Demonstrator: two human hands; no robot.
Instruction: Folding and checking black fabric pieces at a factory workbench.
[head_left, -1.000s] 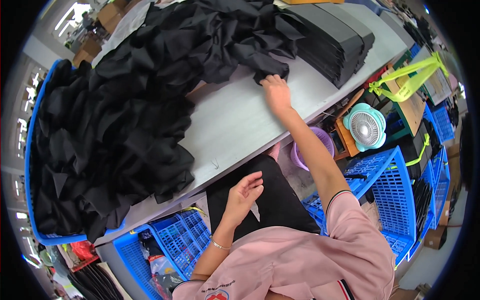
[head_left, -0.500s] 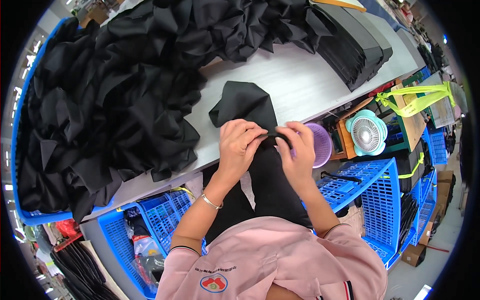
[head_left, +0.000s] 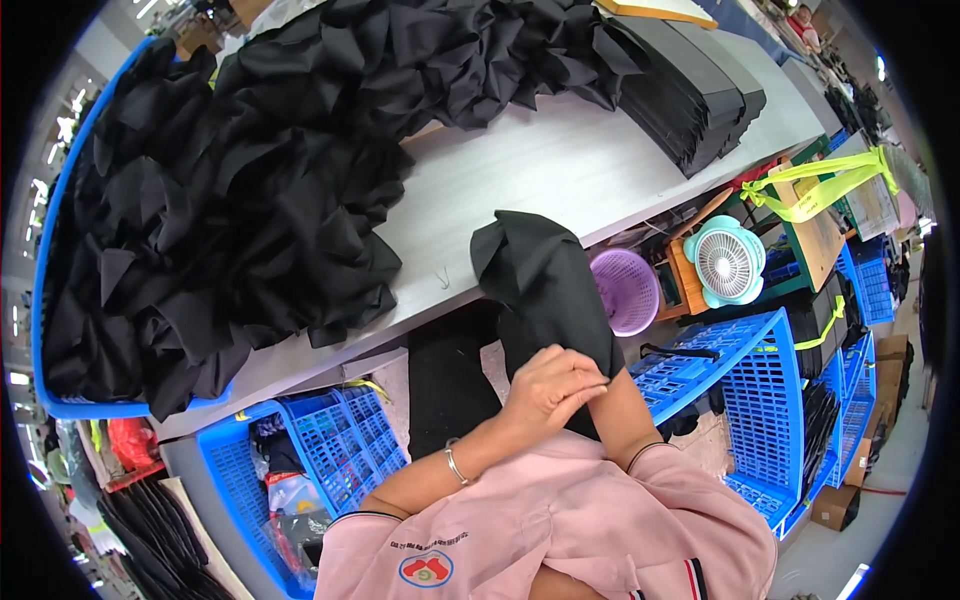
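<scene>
A black fabric piece (head_left: 540, 285) is drawn over my right hand and wrist like a sleeve, its far end loosely folded beside the table's front edge. Only my right forearm shows below it; the fingers are hidden inside the cloth. My left hand (head_left: 553, 392), with a metal bangle on its wrist, reaches across to the right forearm. Its thumb and fingers are pinched on the near edge of the fabric piece.
Crumpled black fabric pieces (head_left: 230, 210) heap over the white table (head_left: 500, 150) and a blue tray. A stack of flat black pieces (head_left: 690, 100) lies at the far right. Nearby stand a purple basket (head_left: 627, 290), a turquoise fan (head_left: 722, 262) and blue crates (head_left: 765, 420).
The fabric piece has left the tabletop and now covers my right hand. My left hand has moved nearer my body, to the cloth's near edge.
</scene>
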